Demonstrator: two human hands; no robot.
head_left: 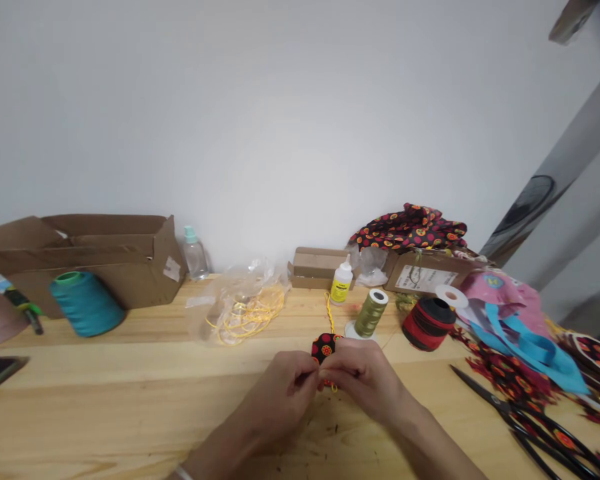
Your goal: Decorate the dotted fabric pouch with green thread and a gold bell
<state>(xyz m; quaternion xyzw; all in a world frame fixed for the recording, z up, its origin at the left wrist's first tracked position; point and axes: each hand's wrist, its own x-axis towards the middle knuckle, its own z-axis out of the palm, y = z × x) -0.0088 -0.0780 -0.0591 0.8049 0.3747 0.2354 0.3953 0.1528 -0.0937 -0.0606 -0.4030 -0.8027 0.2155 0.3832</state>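
A small black fabric piece with red and orange floral circles (325,347) is at the near middle of the table. A twisted yellow cord (329,312) runs from its far end, and a small yellow loop (335,389) shows at its near end. My left hand (289,387) is closed, thumb and fingertips pinched at the piece's left edge. From the right, my right hand (364,375) pinches against the same spot and covers part of the fabric. The fingertips of both hands meet; any thread or needle between them is too small to make out.
Behind the hands stand an olive thread spool (371,313), a glue bottle (341,281) and a red-black cord roll (429,324). Black scissors (510,410) lie right, near fabric scraps (510,373). Leftward are yellow cord in plastic (253,313), a teal cone (87,305) and a cardboard box (145,283).
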